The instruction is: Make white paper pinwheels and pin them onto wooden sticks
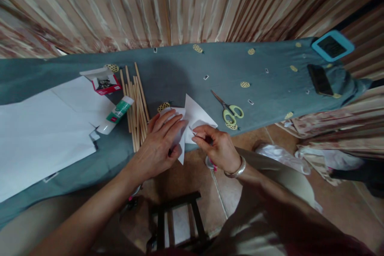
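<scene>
A white piece of paper with cut, pointed corners [196,112] lies at the table's near edge, under and between both hands. My left hand [163,140] rests on its left part, fingers stretched out and palm down. On the right part, the thumb and forefinger of my right hand [217,144] are pinched together just over the paper. Whatever sits between those fingertips is too small to make out. Scissors with light green handles [229,112] lie to the right of the paper. Several thin wooden sticks [136,108] lie left of it, close to my left hand.
A green and white glue tube [117,115] leans by the sticks, below an open red box of small metal pieces [105,84]. Large white sheets [45,128] cover the table's left. A phone [319,79] and blue-framed device [333,46] lie far right. A dark stool [177,220] stands below.
</scene>
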A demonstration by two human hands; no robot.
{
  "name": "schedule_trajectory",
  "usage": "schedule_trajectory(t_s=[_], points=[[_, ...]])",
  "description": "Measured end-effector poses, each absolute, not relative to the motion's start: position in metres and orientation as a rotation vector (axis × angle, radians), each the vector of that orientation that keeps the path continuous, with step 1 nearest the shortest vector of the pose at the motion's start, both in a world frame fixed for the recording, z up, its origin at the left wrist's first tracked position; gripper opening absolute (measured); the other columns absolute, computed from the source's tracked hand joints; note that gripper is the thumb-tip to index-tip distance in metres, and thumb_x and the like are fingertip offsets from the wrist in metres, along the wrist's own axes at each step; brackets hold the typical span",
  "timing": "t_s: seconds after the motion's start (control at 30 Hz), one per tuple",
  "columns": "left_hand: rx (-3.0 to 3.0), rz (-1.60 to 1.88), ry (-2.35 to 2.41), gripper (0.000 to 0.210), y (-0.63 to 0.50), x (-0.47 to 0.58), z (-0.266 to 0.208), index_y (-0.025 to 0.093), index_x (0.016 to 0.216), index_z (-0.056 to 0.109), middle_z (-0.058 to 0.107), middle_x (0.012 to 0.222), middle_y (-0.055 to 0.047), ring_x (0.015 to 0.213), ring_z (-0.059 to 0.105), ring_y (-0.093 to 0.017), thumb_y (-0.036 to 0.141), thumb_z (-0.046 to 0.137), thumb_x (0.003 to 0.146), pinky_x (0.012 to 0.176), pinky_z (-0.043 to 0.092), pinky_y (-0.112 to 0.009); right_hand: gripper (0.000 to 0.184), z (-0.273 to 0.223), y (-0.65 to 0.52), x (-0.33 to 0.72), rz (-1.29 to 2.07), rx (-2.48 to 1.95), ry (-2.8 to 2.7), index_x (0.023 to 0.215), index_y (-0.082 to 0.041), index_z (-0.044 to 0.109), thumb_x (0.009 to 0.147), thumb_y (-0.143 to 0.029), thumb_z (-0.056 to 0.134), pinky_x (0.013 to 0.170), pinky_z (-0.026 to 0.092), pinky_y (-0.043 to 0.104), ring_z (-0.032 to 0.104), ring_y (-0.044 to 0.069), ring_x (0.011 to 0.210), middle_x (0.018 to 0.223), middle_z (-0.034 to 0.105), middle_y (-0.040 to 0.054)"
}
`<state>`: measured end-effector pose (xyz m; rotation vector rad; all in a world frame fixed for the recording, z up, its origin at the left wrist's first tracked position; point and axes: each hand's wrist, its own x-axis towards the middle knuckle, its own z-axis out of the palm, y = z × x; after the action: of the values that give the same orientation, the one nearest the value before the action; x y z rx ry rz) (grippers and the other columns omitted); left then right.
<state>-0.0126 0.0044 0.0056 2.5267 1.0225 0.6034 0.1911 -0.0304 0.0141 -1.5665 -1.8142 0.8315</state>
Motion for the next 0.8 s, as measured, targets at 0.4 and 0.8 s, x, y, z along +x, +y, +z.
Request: schedule_trajectory(t_s=[0.4,0.8], points=[[2.441,0.75,1.069,0.037,0.0073,-0.0198,0.0118,0.016,0.126,0.05,0.056,0.12,-0.012,0.123,0.044,-0.028,0.019,0.045,0.089,0.106,0.037,-0.049,0.015,0.0157,-0.0222,0.1883,0.859,-1.652,-1.782,0.094,-0.017,0.064,0.08,-0.02,0.067,0.06,0.046,0.022,0.06,0.011,0.059,0.071,0.068,-0.0007],[2.536,0.683,0.947,0.032,-0.0018,-0.0123,0.0143,0.018,0.119,0.05,0.062,0.125,-0.009,0.129,0.042,-0.025,0.011,0.042,0.088,0.114,0.022,-0.054,0.013,0.0153,-0.0203,0.1872,0.843,-1.673,-1.791,0.093,-0.016,0.064,0.08,-0.019,0.067,0.057,0.043,0.021,0.056,0.01,0.054,0.067,0.066,-0.0024]])
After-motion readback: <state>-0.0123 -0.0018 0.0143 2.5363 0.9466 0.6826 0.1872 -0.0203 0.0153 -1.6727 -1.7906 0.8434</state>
